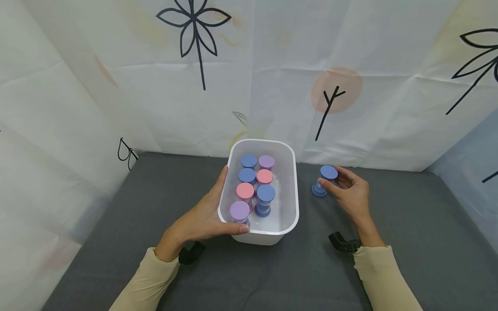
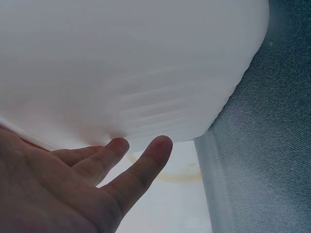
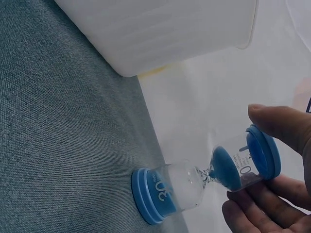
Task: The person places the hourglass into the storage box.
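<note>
A white plastic bin (image 1: 285, 216) stands on the dark cloth, holding several upright sand timers with blue, pink and purple caps. My left hand (image 1: 202, 218) holds its near left corner, thumb along the front rim and fingers against the outer side. In the left wrist view, the fingers (image 2: 146, 170) extend along the bin's outer wall (image 2: 146, 63). Right of the bin, my right hand (image 1: 352, 194) grips a blue sand timer (image 1: 320, 183) near its upper cap. The right wrist view shows blue sand in both of this timer's bulbs (image 3: 226, 167), its lower cap at the cloth.
Inside the bin, a blue-capped timer (image 1: 266, 196) stands nearest the right wall, beside a strip of bare floor (image 1: 282, 190). Dark grey cloth (image 1: 295, 276) covers the table. A pale printed curtain (image 1: 280, 108) hangs along the back edge, with more fabric at both sides.
</note>
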### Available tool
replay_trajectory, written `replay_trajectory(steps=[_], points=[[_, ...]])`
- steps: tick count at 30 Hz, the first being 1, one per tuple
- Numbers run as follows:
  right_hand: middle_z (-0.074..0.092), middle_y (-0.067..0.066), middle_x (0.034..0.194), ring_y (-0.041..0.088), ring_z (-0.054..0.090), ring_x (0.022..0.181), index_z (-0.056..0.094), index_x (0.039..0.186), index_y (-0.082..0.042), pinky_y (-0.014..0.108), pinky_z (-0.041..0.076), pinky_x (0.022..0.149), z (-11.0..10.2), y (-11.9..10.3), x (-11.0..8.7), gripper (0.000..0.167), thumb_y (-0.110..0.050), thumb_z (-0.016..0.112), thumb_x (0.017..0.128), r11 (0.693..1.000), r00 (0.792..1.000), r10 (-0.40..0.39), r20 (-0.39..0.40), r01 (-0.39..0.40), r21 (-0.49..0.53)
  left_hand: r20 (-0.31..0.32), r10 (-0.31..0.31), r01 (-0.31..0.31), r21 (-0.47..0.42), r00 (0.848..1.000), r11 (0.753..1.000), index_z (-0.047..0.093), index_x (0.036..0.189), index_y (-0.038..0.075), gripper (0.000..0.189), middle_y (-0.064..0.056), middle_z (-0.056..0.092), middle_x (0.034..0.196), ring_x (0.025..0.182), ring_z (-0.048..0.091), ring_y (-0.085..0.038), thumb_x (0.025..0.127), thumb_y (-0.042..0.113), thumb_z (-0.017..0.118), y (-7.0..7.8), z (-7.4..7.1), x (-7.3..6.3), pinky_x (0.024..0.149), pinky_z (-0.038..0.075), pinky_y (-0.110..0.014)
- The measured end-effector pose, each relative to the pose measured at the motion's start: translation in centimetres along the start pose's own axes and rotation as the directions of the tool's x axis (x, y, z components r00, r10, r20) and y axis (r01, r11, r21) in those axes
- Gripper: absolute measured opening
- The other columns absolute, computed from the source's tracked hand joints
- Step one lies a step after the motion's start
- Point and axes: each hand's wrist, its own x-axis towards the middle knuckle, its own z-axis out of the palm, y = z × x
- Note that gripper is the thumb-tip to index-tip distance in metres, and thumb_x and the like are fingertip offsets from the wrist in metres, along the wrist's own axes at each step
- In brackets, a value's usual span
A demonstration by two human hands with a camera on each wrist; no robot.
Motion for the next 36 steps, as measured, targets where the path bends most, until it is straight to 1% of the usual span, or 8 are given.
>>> replay_trajectory(steps=[3,5,7,13,21,26,33,36], points=[[0.063,0.019,0.129,0.004,0.061,0.105,0.06,0.137,0.003,0.013,0.048,0.09,0.2,0.0,0.0,0.059,-0.012,0.083,0.086,0.999,1.0,-0.003,-0.025,0.005,0.041,-0.002,0.006,-0.006,0.0,1.0,1.0,-0.001,0.162,0.032,0.13,0.011,0.027,0.159,0.136,0.044,-0.031,0.073,0.012,0.092,0.0,0.0,0.0,0.107,0.042,-0.052],[0.064,0.02,0.126,0.001,0.061,0.1,0.061,0.135,0.004,0.011,0.048,0.086,0.3,0.0,0.0,0.056,-0.01,0.083,0.085,0.998,0.999,-0.007,-0.04,0.009,0.068,-0.003,0.006,-0.006,0.001,1.0,1.0,0.0,0.162,0.031,0.129,0.011,0.027,0.159,0.137,0.044,-0.032,0.073,0.012,0.092,0.0,0.1,0.0,0.107,0.042,-0.053],[0.065,0.017,0.122,0.0,0.062,0.098,0.063,0.133,0.005,0.01,0.048,0.085,0.4,0.2,0.0,0.053,-0.008,0.083,0.085,0.996,0.998,-0.009,-0.056,0.014,0.083,-0.002,0.001,-0.001,0.003,1.0,1.0,0.0,0.162,0.032,0.13,0.012,0.028,0.159,0.136,0.044,-0.031,0.073,0.013,0.092,0.1,0.1,0.0,0.107,0.043,-0.052],[0.066,0.011,0.117,0.002,0.063,0.098,0.065,0.129,0.004,0.012,0.05,0.084,0.4,0.0,0.0,0.051,-0.008,0.085,0.083,0.995,0.997,-0.003,-0.071,0.01,0.096,-0.005,-0.011,0.012,0.013,1.0,1.0,-0.002,0.162,0.033,0.131,0.013,0.029,0.158,0.134,0.047,-0.03,0.073,0.013,0.092,0.2,0.0,-0.1,0.105,0.045,-0.05],[0.068,0.001,0.111,0.006,0.066,0.099,0.066,0.126,0.005,0.014,0.051,0.085,-0.1,-1.5,-0.4,0.05,-0.007,0.086,0.081,0.991,0.996,-0.021,-0.083,0.032,0.133,-0.003,-0.01,0.01,0.012,1.0,1.0,-0.002,0.162,0.033,0.131,0.012,0.029,0.158,0.134,0.047,-0.031,0.074,0.012,0.092,0.3,0.0,-0.1,0.106,0.044,-0.05],[0.069,-0.001,0.109,0.009,0.067,0.099,0.067,0.124,0.005,0.015,0.051,0.085,-0.7,-2.8,-0.8,0.049,-0.003,0.087,0.079,0.985,0.994,-0.052,-0.095,0.066,0.157,-0.003,-0.011,0.011,0.011,1.0,1.0,-0.001,0.162,0.031,0.13,0.012,0.029,0.158,0.133,0.048,-0.031,0.074,0.012,0.092,0.3,0.0,-0.1,0.105,0.045,-0.05],[0.071,0.003,0.11,0.015,0.068,0.1,0.069,0.121,0.005,0.017,0.051,0.088,-1.4,-4.9,-1.5,0.045,0.004,0.085,0.078,0.967,0.984,-0.141,-0.107,0.16,0.2,-0.003,-0.015,0.015,0.012,1.0,1.0,0.0,0.162,0.032,0.128,0.012,0.03,0.157,0.133,0.048,-0.031,0.074,0.013,0.092,0.3,0.0,-0.1,0.104,0.046,-0.049],[0.071,0.005,0.111,0.016,0.068,0.101,0.07,0.12,0.005,0.018,0.051,0.089,-1.6,-5.8,-1.9,0.045,0.006,0.085,0.077,0.955,0.98,-0.163,-0.113,0.186,0.233,-0.002,-0.016,0.016,0.01,1.0,1.0,0.0,0.162,0.032,0.128,0.012,0.031,0.156,0.132,0.049,-0.031,0.074,0.013,0.091,0.3,0.0,-0.1,0.103,0.047,-0.049]])
